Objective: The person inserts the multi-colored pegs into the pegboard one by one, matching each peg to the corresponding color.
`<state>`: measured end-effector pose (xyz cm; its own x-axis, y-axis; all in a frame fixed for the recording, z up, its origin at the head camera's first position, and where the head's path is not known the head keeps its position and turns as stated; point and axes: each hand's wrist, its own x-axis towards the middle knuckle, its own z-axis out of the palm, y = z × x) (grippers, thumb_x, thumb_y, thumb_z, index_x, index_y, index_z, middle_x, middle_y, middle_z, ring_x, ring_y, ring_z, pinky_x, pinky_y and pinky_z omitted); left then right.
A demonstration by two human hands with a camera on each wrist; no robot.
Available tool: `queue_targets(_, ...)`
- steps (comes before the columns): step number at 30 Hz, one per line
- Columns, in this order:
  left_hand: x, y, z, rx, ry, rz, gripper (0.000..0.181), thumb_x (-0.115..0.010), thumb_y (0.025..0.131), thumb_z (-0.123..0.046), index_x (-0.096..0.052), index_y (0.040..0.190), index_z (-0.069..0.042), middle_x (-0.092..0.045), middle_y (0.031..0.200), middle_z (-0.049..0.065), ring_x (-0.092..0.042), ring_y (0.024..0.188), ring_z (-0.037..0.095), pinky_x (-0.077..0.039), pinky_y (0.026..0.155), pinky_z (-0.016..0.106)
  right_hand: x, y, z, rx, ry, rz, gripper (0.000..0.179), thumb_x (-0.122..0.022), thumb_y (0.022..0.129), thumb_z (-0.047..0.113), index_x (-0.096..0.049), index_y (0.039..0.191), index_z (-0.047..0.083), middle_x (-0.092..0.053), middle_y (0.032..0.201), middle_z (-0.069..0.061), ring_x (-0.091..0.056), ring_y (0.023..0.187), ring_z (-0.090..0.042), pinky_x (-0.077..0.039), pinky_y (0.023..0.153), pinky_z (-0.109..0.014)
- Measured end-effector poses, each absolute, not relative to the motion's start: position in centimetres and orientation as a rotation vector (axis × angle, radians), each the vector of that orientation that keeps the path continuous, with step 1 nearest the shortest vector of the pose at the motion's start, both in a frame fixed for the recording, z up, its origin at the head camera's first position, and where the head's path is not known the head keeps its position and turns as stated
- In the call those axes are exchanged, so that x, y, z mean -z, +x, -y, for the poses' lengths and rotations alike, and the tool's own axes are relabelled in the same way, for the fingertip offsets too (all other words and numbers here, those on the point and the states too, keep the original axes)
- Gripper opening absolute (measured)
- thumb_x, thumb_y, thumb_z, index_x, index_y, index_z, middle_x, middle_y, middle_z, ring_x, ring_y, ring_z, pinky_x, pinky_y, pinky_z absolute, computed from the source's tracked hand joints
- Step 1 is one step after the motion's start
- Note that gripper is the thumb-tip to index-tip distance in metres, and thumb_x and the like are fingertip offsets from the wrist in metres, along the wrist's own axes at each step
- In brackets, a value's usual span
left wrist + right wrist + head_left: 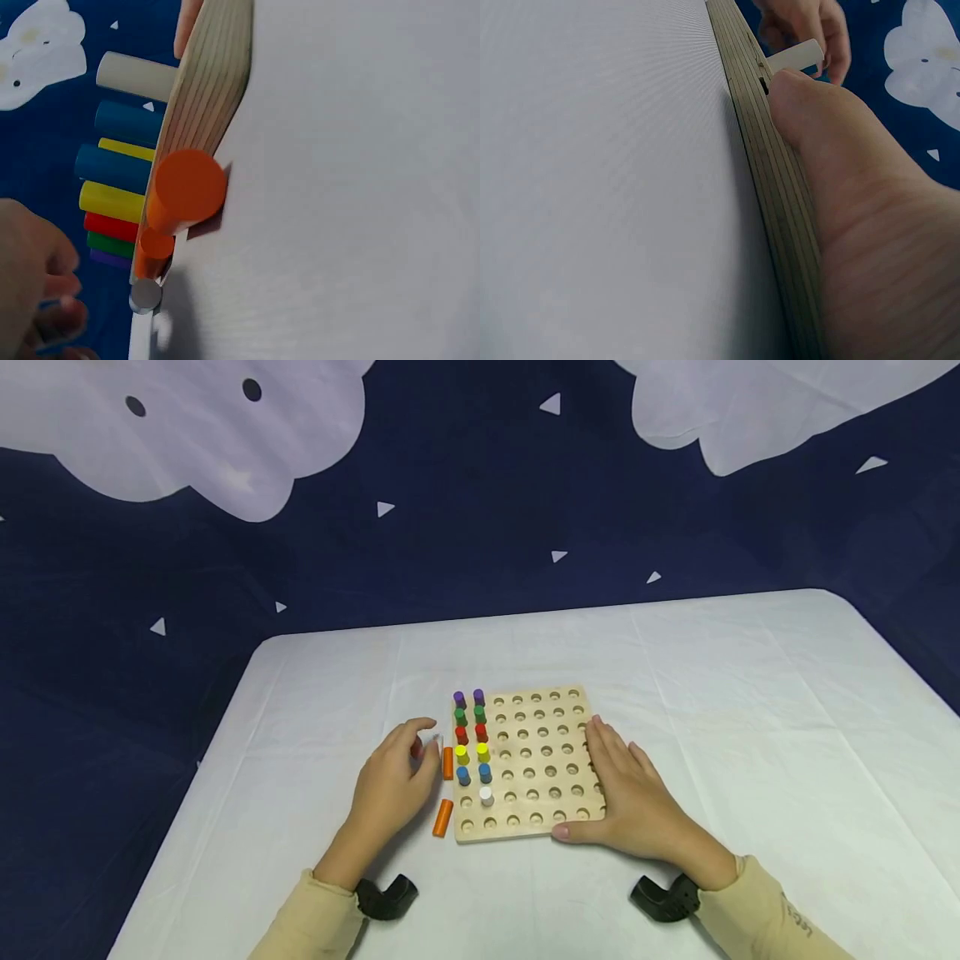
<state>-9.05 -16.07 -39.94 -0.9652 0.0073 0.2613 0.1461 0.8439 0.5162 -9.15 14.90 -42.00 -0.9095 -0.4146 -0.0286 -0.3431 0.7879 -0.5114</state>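
Note:
A wooden peg board (532, 768) lies on the table with rows of round holes. Purple, green, red, yellow and blue pegs stand paired in its two leftmost columns, with a white peg (487, 796) in the second column. My left hand (393, 777) hovers beside the board's left edge, fingers bent loosely, nothing visible between them. Close by lie two orange pegs (447, 763) and, in the left wrist view, a pale peg (145, 295) beyond them. My right hand (633, 793) rests on the board's right side, thumb (799, 101) along the front edge.
White cloth covers the table (750, 735). A dark blue backdrop (465, 527) with clouds and small triangles hangs behind it. Black curved wrist pieces (388, 897) sit below both hands at the sleeves.

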Motion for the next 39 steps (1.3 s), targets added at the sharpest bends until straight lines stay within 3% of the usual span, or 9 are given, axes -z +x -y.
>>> queue_targets(7, 40.5, -9.8, 16.3, 0.782, -0.016, 3.000, 0.041, -0.059, 0.097, -0.028, -0.059, 0.135, -0.013, -0.054, 0.081, 0.000, -0.047, 0.067, 0.014, -0.036, 0.056, 0.029, 41.9, -9.1, -14.9, 0.777, -0.603, -2.838, 0.141, -0.069, 0.063, 0.083, 0.001, 0.159, 0.007, -0.001, 0.167, -0.014, -0.007, 0.155, -0.034, -0.004, 0.121, -0.056)
queue_targets(23, 40.2, -8.6, 16.6, 0.796, -0.001, 2.973, 0.035, -0.067, 0.092, -0.021, -0.053, 0.124, -0.014, -0.058, 0.086, 0.001, -0.047, 0.065, 0.014, -0.038, 0.056, 0.028, 41.9, -9.3, -14.7, 0.772, -0.603, -2.821, 0.143, -0.068, 0.062, 0.085, 0.003, 0.159, 0.008, 0.002, 0.168, -0.012, -0.005, 0.155, -0.033, -0.002, 0.122, -0.055)
queue_targets(29, 39.7, -7.3, 16.2, 0.883, -0.046, 2.868, 0.037, -0.068, 0.091, -0.022, -0.057, 0.125, -0.016, -0.058, 0.089, -0.005, -0.043, 0.061, 0.010, -0.036, 0.053, 0.025, 41.9, -9.3, -14.7, 0.768, -0.597, -2.826, 0.143, -0.068, 0.062, 0.085, 0.002, 0.159, 0.008, 0.001, 0.168, -0.012, -0.005, 0.155, -0.032, -0.003, 0.122, -0.055)
queue_targets(39, 40.3, -5.8, 15.2, 1.045, -0.257, 2.756, 0.032, -0.079, 0.085, -0.022, -0.061, 0.112, -0.021, -0.059, 0.085, -0.016, -0.040, 0.057, 0.002, -0.035, 0.052, 0.020, 41.7, -9.1, -14.9, 0.778, -0.597, -2.825, 0.141, -0.067, 0.064, 0.084, 0.001, 0.159, 0.006, -0.001, 0.167, -0.014, -0.006, 0.155, -0.034, -0.004, 0.121, -0.056)
